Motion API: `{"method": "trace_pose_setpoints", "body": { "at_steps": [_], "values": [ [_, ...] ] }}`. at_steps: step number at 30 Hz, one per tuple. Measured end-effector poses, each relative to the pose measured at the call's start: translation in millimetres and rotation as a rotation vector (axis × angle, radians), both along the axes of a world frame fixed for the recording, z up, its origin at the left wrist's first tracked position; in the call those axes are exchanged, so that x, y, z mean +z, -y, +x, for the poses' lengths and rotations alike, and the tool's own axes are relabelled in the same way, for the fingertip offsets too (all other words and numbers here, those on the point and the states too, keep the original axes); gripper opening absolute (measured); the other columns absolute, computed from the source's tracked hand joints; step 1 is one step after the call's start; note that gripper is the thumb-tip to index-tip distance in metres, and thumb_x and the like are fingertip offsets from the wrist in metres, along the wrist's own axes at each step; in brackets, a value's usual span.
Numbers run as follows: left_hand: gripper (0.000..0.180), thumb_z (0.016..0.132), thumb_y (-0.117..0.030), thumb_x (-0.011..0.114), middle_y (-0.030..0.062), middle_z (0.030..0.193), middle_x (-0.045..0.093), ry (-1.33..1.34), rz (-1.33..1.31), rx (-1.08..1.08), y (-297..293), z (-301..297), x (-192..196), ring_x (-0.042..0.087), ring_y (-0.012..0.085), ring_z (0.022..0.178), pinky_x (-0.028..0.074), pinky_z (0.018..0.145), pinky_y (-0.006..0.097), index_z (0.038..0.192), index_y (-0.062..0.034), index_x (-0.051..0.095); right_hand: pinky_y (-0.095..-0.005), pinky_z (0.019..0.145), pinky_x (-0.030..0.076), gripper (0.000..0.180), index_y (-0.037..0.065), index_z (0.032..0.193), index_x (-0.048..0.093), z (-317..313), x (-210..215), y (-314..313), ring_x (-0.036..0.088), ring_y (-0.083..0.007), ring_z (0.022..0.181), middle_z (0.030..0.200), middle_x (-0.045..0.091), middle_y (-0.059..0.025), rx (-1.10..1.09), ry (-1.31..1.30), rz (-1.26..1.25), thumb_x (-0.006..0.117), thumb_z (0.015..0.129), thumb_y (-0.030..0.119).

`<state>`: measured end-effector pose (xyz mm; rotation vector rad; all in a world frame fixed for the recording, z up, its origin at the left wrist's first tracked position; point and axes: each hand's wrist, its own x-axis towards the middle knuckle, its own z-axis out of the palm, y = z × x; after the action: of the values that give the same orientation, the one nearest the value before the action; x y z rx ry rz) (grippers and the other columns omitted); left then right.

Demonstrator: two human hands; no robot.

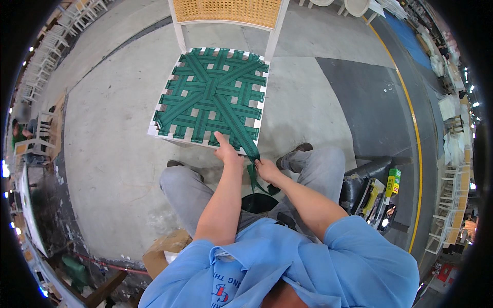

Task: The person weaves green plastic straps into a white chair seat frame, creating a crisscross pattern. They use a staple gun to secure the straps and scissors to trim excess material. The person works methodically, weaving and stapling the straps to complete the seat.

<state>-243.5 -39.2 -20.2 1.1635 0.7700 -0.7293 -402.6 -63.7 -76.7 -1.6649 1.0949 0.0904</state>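
Observation:
A white chair (152,128) faces me, its seat woven with dark green webbing (211,90) that has two diagonal bands crossing on top. At the front right corner, my right hand (268,169) pinches the green webbing strap (250,148) where the diagonal band passes over the seat's edge. The strap's loose tail hangs down between my legs. My left hand (227,150) is at the front rail, one digit up against the webbing. Its other fingers are mostly hidden at the rail, seemingly closed around it.
A black seat or bag (359,177) beside my right leg has a green-and-yellow box (393,182) and tools near it. A brown paper bag (163,249) lies at my left. White chairs (449,200) line both sides. A yellow line (405,97) crosses the floor.

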Motion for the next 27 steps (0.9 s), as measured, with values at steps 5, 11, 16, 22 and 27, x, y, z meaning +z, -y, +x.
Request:
{"method": "trace_pose_setpoints", "body": {
  "at_steps": [5,11,16,22,27],
  "values": [
    [0.068,0.093,-0.056,0.068,0.0189,0.125,0.066,0.201,0.034,-1.009,-57.0,-32.8,-4.3,0.064,0.0367,0.112,0.054,0.092,0.05,0.128,0.0018,0.063,-0.0499,0.085,0.049,0.038,-0.001,0.109,0.065,6.0,-5.1,7.8,0.067,-0.0441,0.097,0.101,0.071,-0.0277,0.058,-0.052,-0.026,0.045,0.107,0.03],
    [0.08,0.099,-0.066,0.045,0.0328,0.118,0.068,0.722,0.496,-1.561,-30.6,-51.3,-30.0,0.064,0.0462,0.116,0.05,0.098,0.052,0.115,0.0078,0.071,-0.0482,0.079,0.052,0.038,-0.003,0.109,0.067,-1.0,-0.9,10.2,0.069,-0.0393,0.091,0.099,0.073,-0.0238,0.06,0.016,0.095,0.044,0.104,0.027],
    [0.079,0.104,-0.063,0.036,0.0314,0.118,0.068,0.769,0.599,-1.778,-33.8,-41.2,-34.8,0.064,0.0472,0.116,0.049,0.1,0.053,0.108,0.0068,0.072,-0.0392,0.068,0.049,0.034,0.0,0.112,0.067,-1.4,0.4,7.1,0.062,-0.0234,0.075,0.088,0.068,-0.0111,0.025,0.109,0.345,0.043,0.106,0.023],
    [0.079,0.105,-0.063,0.034,0.0317,0.104,0.071,0.925,0.69,-1.793,-32.5,-45.0,-38.3,0.068,0.0484,0.105,0.051,0.09,0.056,0.101,0.0056,0.074,-0.0494,0.095,0.052,0.028,0.005,0.112,0.071,-39.1,72.3,12.2,0.065,-0.0442,0.108,0.118,0.07,-0.0226,0.127,-0.104,-0.243,0.056,0.093,0.019],
    [0.08,0.104,-0.064,0.037,0.0332,0.102,0.071,1.035,0.821,-1.855,-34.5,-43.2,-38.3,0.068,0.0477,0.105,0.052,0.09,0.055,0.101,0.0073,0.074,-0.0357,0.09,0.053,0.03,0.008,0.12,0.07,-181.5,160.0,24.6,0.067,-0.0168,0.098,0.106,0.074,-0.0085,-0.535,0.334,-0.551,0.062,0.102,0.03]
  ]
}}
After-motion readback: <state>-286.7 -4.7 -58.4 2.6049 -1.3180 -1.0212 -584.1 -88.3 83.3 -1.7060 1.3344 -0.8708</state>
